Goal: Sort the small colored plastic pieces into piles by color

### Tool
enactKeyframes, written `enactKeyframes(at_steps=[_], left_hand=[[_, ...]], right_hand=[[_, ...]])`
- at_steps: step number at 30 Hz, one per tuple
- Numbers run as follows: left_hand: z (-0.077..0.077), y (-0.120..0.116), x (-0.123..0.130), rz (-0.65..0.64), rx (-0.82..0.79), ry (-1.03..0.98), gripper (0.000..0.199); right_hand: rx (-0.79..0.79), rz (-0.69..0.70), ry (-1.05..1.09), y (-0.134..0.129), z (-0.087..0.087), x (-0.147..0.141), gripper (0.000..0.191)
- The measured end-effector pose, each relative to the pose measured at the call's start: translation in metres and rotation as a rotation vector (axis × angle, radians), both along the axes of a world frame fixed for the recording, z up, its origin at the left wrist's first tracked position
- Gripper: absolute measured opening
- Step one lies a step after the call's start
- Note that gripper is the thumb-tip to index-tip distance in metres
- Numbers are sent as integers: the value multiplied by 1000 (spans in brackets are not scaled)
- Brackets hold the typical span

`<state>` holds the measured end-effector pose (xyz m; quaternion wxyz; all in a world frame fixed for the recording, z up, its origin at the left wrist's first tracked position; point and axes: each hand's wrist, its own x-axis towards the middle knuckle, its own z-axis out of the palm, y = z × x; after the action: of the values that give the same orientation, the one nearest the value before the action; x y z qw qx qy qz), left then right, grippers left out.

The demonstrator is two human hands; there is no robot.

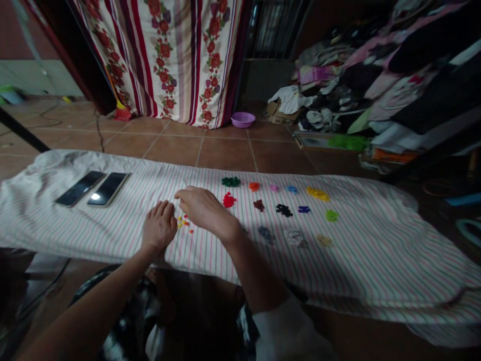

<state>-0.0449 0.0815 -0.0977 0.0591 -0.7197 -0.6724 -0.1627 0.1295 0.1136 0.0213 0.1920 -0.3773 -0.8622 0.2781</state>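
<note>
The left hand [160,225] is laid palm down on the striped, cloth-covered worktop [376,250], fingers extended and barely spread, close to the near edge and left of the middle. Just beside it, loose pieces [187,223] in red, yellow and orange are scattered. The right hand [205,208] is held at their far side with fingers bent towards the left end; whether anything is pinched cannot be told.

To the right, sorted heaps are set out in rows. Nearest the far edge are placed the green heap [230,181], orange heap [254,186], pink heap [273,188], blue heap [291,189] and yellow heap [317,193]. Next are seen the red heap [229,200], brown heap [259,205], black heap [284,210], navy heap [304,209] and lime heap [331,215]. Towards the near edge are arranged the grey heap [266,234], white heap [295,237] and beige heap [323,240].

Two phones [108,189] are laid side by side near the far left corner; any marking on them is too dark to be read.
</note>
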Motion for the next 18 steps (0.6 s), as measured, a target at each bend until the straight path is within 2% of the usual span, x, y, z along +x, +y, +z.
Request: enactKeyframes(at_steps=[3,7,9,13,18], left_hand=[[1,-1,2,-1,4,27,44],[2,-2,3,2,2,18,43],[3,-2,4,12,12,17,42],[2,-2,4,19,24,25,42],[2,-3,4,28,29,29,42]], right_hand=[[33,-76,-197,18,-20,6,26],[12,-10,-308,17,-42,2,19],[15,11,-356,10,-46,-5,16],[89,2,-476,-2,-49,-16,23],[150,5,-502,-6,-57,-20,26]])
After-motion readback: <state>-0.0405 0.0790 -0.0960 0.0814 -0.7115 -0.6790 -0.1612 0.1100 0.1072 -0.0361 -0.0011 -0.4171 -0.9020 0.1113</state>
